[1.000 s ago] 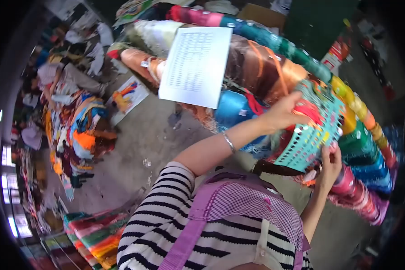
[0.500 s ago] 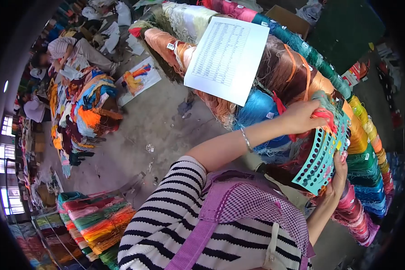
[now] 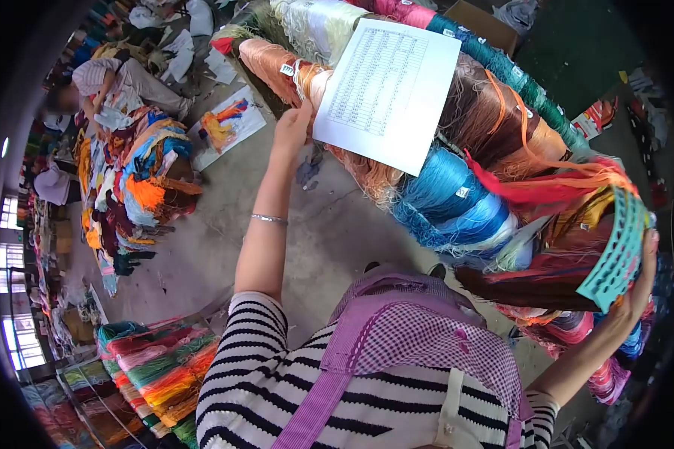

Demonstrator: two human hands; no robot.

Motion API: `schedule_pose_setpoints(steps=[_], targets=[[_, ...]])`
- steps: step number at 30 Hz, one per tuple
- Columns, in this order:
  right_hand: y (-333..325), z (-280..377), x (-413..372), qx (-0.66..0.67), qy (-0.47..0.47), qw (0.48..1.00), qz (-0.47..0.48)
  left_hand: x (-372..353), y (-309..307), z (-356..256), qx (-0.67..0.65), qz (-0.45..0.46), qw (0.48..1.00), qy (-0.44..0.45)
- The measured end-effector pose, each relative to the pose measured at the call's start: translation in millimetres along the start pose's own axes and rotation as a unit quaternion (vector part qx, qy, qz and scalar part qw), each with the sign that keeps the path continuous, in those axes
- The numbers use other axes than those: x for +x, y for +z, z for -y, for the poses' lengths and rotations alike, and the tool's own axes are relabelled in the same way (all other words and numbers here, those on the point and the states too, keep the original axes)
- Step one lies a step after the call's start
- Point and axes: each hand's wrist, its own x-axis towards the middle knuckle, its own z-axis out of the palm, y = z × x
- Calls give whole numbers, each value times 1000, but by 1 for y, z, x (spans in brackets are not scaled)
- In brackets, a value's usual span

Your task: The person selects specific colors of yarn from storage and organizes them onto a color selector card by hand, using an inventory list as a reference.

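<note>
My right hand, at the far right, grips a teal card with rows of punched holes. Red and orange threads trail leftward from the top of the card across the hanks. My left hand is raised, its fingers closed at the lower end of a peach thread hank that carries a white tag. Beside that hand, a printed sheet with a table of figures lies over the hanks. Blue thread hanks hang below the sheet, and brown ones lie to its right.
Another person bends over a heap of coloured threads at the left. A sheet with orange and blue threads lies near that heap. More hanks hang on a rack at lower left. A cardboard box stands behind.
My left hand has left the teal card and swung left to the peach hank. My right hand has carried the card further right, and red and orange threads now stretch out from it.
</note>
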Motion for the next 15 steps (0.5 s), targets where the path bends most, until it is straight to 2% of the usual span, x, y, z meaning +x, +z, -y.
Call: schedule_pose_setpoints(steps=[4, 6, 11, 15], targets=[[3, 53, -11, -43, -122, 991, -31, -11, 6, -4, -2, 67, 998, -11], [3, 74, -31, -36, -205, 978, -15, -8, 8, 3, -5, 107, 993, 56], [7, 99, -80, -24, -332, 943, 12, -13, 11, 2, -34, 103, 991, 74], [6, 108, -107, -26, -373, 928, 12, -20, 15, -2, -84, 86, 990, 74]])
